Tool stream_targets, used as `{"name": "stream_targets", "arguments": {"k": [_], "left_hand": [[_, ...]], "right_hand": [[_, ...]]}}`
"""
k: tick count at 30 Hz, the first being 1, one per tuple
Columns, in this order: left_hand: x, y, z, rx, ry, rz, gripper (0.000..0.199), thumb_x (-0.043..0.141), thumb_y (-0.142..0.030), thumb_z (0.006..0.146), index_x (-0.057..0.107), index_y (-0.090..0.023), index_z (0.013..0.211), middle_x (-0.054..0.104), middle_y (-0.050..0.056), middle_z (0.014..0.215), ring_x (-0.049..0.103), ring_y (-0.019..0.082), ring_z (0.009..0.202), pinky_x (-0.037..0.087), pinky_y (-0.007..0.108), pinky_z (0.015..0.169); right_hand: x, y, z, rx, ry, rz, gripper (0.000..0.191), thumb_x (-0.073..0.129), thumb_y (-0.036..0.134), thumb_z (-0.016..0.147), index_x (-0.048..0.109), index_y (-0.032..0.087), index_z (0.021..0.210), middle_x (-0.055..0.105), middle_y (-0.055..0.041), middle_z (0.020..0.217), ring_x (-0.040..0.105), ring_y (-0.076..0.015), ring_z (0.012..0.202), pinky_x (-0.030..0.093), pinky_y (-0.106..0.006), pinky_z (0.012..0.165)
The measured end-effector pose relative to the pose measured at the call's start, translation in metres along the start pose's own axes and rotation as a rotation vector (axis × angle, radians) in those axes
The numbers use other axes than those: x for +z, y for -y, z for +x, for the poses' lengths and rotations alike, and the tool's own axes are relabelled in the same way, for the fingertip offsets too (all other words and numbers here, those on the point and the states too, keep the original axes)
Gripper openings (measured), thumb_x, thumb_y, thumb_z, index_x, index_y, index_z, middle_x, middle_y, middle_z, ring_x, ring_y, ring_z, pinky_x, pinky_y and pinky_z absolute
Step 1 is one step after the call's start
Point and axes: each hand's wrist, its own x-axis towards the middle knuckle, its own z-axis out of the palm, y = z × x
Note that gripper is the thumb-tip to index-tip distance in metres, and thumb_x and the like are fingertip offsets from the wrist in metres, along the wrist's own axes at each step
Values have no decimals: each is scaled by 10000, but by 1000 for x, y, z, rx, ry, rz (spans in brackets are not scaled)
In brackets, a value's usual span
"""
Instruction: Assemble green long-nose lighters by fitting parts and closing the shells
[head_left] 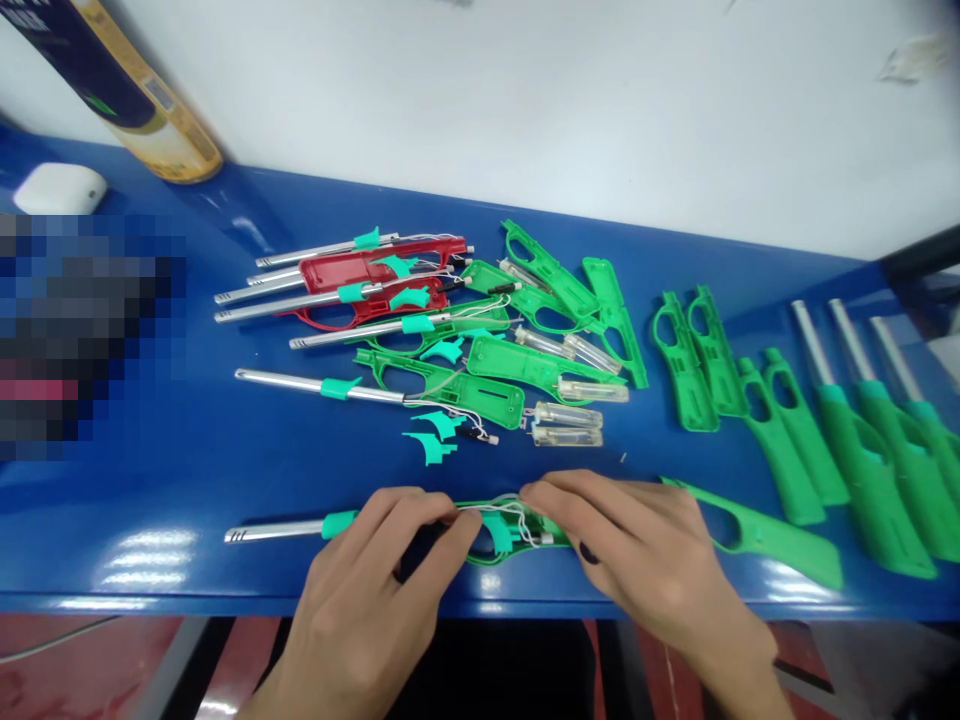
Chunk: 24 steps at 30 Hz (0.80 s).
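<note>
At the table's front edge lies an open gas lighter (491,552), a green half-shell with a silver tube (277,531) pointing left. A teal trigger (496,532) and white wires (517,508) sit in its handle. My left hand (375,590) pinches the shell and parts near the trigger with thumb and forefinger. My right hand (637,555) is closed around the handle end, fingertips at the wires; its fingers hide that end. Just right of it lies a loose green shell half (780,545), outer side up.
Behind my hands lie several silver tubes with wires (322,385), green shell halves (480,395), red shell halves (345,268), teal triggers (429,447) and clear fuel tanks (566,436). Closed green lighters (877,480) lie at right. A tall can (161,120) stands back left.
</note>
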Motion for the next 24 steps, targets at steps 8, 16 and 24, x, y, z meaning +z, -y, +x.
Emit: {"name": "stream_targets", "arguments": {"k": [8, 16, 24], "left_hand": [[-2, 1, -1, 25, -7, 47, 481, 502, 89, 994, 732, -249, 1249, 707, 25, 1114, 638, 160, 1089, 511, 276, 878], [-1, 6, -11, 58, -13, 14, 458, 578, 85, 973, 722, -222, 1281, 704, 29, 1184, 626, 177, 1180, 467, 298, 1022], [2, 2, -6, 19, -33, -24, 419, 587, 88, 988, 720, -204, 1258, 693, 34, 1165, 616, 187, 1147, 454, 322, 1003]], "right_hand": [[9, 10, -1, 45, -59, 39, 267, 485, 39, 1070, 708, 170, 1134, 818, -25, 1003, 768, -106, 755, 534, -240, 653], [14, 13, 0, 63, -96, 84, 285, 486, 9, 1053, 702, 173, 1141, 821, -10, 1000, 781, -94, 777, 566, -216, 707], [15, 17, -1, 58, -89, 136, 199, 495, 74, 1101, 657, 171, 1164, 824, 10, 989, 808, -111, 836, 583, -210, 744]]}}
